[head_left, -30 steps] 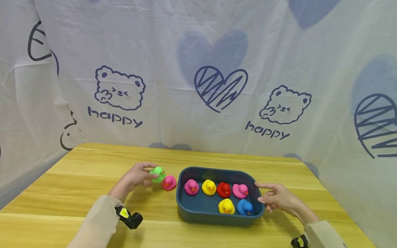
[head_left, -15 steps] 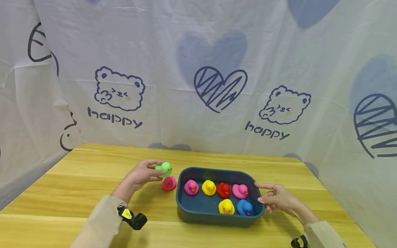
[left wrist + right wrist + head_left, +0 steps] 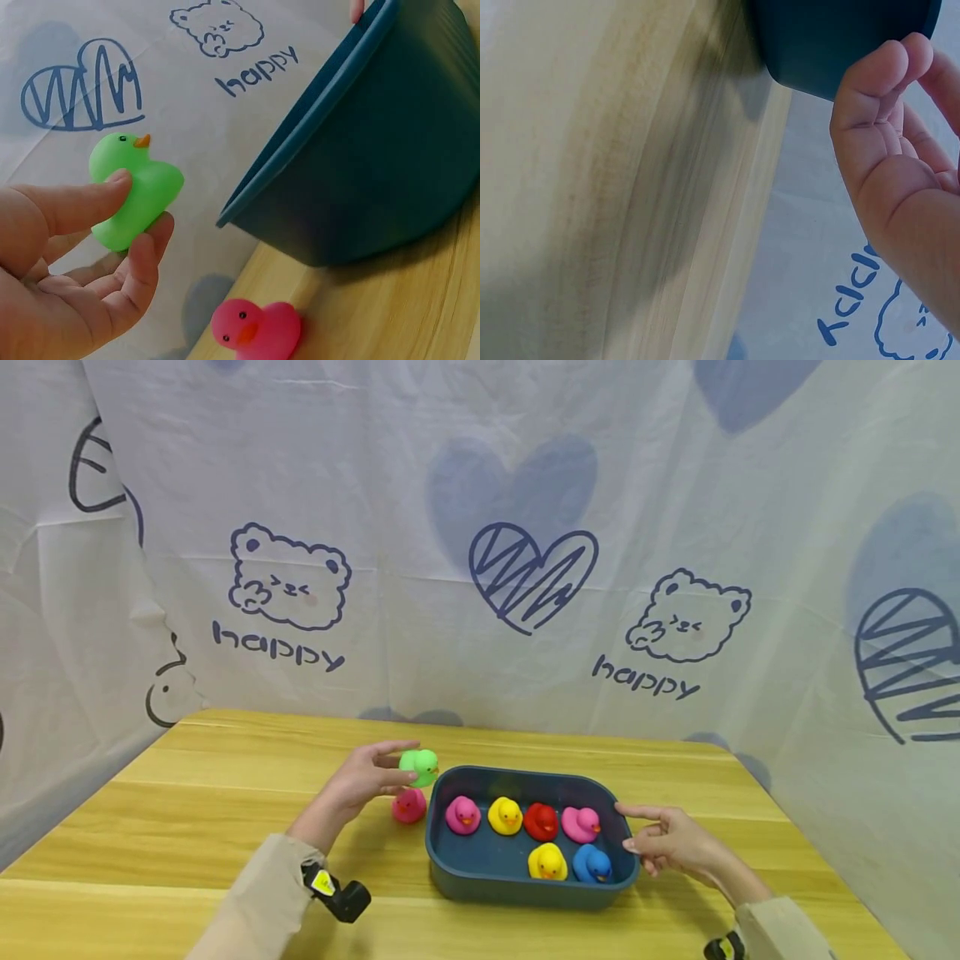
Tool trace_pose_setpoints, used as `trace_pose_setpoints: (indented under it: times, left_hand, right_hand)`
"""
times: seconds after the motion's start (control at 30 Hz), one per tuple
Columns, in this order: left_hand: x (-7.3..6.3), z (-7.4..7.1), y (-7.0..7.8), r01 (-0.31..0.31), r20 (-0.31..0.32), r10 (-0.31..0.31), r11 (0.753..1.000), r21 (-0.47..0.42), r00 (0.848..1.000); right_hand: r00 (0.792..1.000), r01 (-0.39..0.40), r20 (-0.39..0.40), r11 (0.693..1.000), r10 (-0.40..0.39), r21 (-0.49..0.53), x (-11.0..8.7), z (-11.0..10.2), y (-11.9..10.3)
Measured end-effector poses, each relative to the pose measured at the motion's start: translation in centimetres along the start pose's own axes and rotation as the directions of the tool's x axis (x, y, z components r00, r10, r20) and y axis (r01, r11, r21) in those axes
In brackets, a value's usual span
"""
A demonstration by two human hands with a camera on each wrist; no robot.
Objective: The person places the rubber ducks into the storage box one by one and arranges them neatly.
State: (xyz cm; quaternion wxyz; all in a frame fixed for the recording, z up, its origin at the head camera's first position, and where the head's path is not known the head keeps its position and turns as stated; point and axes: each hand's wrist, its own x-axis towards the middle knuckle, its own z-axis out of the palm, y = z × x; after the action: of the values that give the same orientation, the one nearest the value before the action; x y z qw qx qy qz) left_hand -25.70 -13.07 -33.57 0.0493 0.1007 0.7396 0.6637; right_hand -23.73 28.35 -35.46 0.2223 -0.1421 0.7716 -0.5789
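In the head view, my left hand holds a green rubber duck above the table, just outside the left end of a dark blue bin. The left wrist view shows the thumb on the near side of the duck and fingers behind and below it. Under that hand, a deep pink rubber duck sits on the table beside the bin. My right hand rests at the bin's right end, index finger extended and thumb at the rim. Its other fingers are partly hidden in the head view.
Inside the bin sit a magenta duck, a red duck, a light pink duck, a blue duck and two yellow ducks. A printed white curtain hangs behind the wooden table.
My left hand has lifted the green duck from beside the deep pink duck and carried it right, towards the bin. The right hand and the bin have stayed in place.
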Motion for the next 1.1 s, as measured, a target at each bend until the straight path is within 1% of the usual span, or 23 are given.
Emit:
trace_pose_setpoints:
  times: [0.1, 0.2, 0.37, 0.5, 0.63, 0.77, 0.87, 0.97, 1.1]
  left_hand:
    - [0.1, 0.5, 0.1, -0.018, 0.005, 0.018, 1.000, 0.025, 1.000]
    - [0.1, 1.1, 0.2, -0.027, 0.011, 0.027, 0.999, 0.027, 1.000]
    - [0.1, 2.1, 0.2, -0.025, -0.007, 0.025, 1.000, -0.005, 1.000]
    - [0.3, 3.0, 0.0, -0.030, -0.009, 0.030, 0.999, -0.029, 1.000]
    - [0.6, 3.8, -0.3, -0.031, -0.005, 0.031, 0.999, -0.032, 1.000]
    - [0.8, 4.4, -0.4, -0.056, 0.030, 0.057, 0.998, -0.031, 0.998]
    - [0.7, 4.8, -0.3, -0.073, 0.067, 0.077, 0.996, -0.057, 0.995]
    - [0.7, 5.3, -0.2, -0.072, 0.099, 0.080, 0.994, -0.083, 0.992]
    - [0.8, 5.9, -0.2, -0.063, 0.119, 0.074, 0.994, -0.091, 0.990]
  right_hand:
    - [1.000, 0.000, 0.003, 1.000, 0.000, 0.006, 0.0, 0.0, 0.1]
    - [1.000, -0.001, 0.002, 1.000, 0.001, 0.010, -0.1, 0.0, 0.2]
    - [1.000, -0.007, -0.003, 1.000, 0.007, 0.016, -0.2, 0.0, 0.3]
    - [1.000, -0.009, -0.004, 1.000, 0.010, 0.027, -0.2, 0.1, 0.4]
    - [1.000, -0.008, -0.005, 0.999, 0.008, 0.032, -0.3, 0.1, 0.5]
    - [1.000, -0.003, -0.003, 1.000, 0.003, 0.029, -0.3, 0.1, 0.6]
    - [1.000, 0.006, 0.001, 1.000, -0.006, 0.024, -0.1, 0.1, 0.6]
    - [1.000, 0.012, 0.003, 1.000, -0.012, 0.020, 0.0, 0.0, 0.5]
    - [1.000, 0.014, 0.005, 1.000, -0.014, 0.014, 0.0, 0.0, 0.3]
